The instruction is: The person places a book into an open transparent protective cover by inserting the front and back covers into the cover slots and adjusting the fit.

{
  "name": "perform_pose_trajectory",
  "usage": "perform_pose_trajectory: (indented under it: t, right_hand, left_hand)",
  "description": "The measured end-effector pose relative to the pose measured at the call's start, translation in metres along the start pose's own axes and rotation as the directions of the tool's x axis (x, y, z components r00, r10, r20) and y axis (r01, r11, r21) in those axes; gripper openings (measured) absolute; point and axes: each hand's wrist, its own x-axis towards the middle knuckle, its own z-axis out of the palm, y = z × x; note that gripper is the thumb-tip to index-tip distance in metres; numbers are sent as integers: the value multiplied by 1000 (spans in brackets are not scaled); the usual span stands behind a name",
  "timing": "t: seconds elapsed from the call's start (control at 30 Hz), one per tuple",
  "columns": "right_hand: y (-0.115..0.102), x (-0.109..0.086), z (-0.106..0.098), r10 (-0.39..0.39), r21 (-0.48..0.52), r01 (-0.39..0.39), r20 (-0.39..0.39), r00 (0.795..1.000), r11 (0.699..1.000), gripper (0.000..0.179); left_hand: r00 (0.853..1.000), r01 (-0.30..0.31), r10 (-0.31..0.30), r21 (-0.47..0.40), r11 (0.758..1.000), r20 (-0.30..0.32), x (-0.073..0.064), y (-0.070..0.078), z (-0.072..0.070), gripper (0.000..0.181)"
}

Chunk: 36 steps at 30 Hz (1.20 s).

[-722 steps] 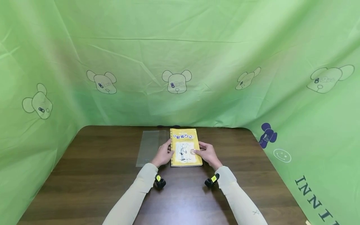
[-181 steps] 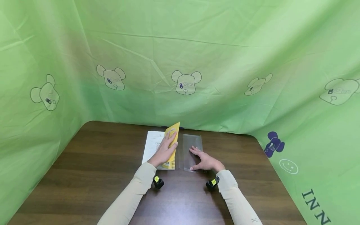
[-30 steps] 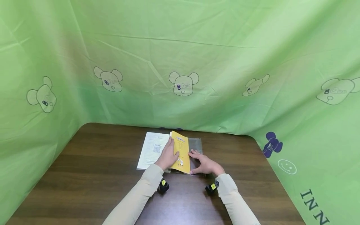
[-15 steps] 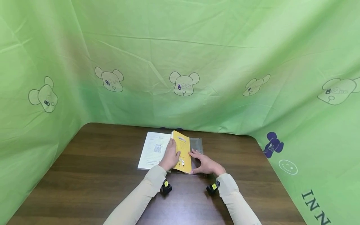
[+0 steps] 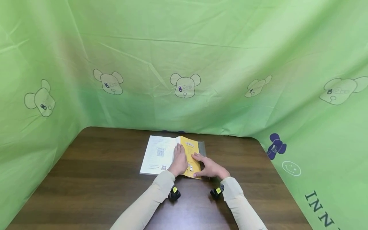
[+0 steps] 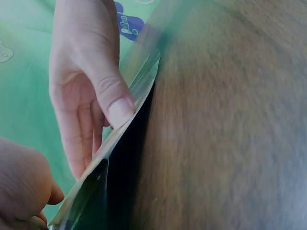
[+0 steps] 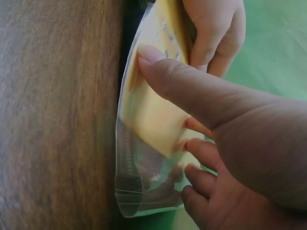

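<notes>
Left hand: my left hand (image 5: 179, 163) lies flat, fingers straight and together, clasping nothing; it has shifted rightward off the white page (image 5: 155, 152) since half a second ago and now presses along the book's gutter and the yellow cover (image 5: 192, 149).
Right hand: my right hand (image 5: 211, 167) has stayed nearly in place, thumb and fingers spread apart, both touching the cover, loose rather than clenched.
Yellow cover: between my hands, it now reaches further under my right fingers; a second ago its edge only met their tips. Six seconds ago it stood raised against my left hand.
Clear sleeve: the clear sleeve (image 5: 202, 149) shows beyond my right fingers as a narrower strip than half a second ago; from the right wrist its plastic lies over the cover beneath my thumb.
White page: spread to the left of my left hand, a small QR code (image 5: 164, 167) now clear of that hand.
Hidden parts: my left hand covers some of the gutter, my right hand the cover's outer edge.
Cut off: from the left wrist my left hand is cropped at the lower left; from the right wrist it is cropped at the top.
Hard to read: the cover's small print under my fingers.
</notes>
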Motion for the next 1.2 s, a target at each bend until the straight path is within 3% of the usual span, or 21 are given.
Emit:
perform_pose_trajectory:
  t: [0.3, 0.5, 0.63, 0.87, 1.0, 1.2]
  right_hand:
    - [-4, 0, 5, -23, -23, 22, -8, 1000, 999, 86]
    - [-5, 1, 6, -2, -6, 2, -14, 1000, 1000, 87]
    - [-3, 1, 7, 18, 1, -18, -3, 1000, 1000, 89]
    - [-2, 0, 4, 18, 12, -18, 16, 1000, 1000, 90]
    - [-1, -1, 3, 20, 29, -21, 21, 1000, 999, 91]
    - [1, -2, 3, 9, 53, -10, 16, 1000, 999, 92]
  left_hand:
    - [1000, -5, 5, 16, 1000, 30, 0, 3, 7, 73]
    - [995, -38, 31, 80, 996, 91, 2, 1, -4, 66]
    - [983, -105, 80, 147, 984, 165, 2, -6, -22, 60]
    - [948, -167, 132, 99, 981, 290, 0, -23, -48, 63]
    - [931, -195, 162, 71, 978, 326, -2, -33, -55, 68]
    - [924, -187, 162, 38, 982, 345, -3, -40, -61, 70]
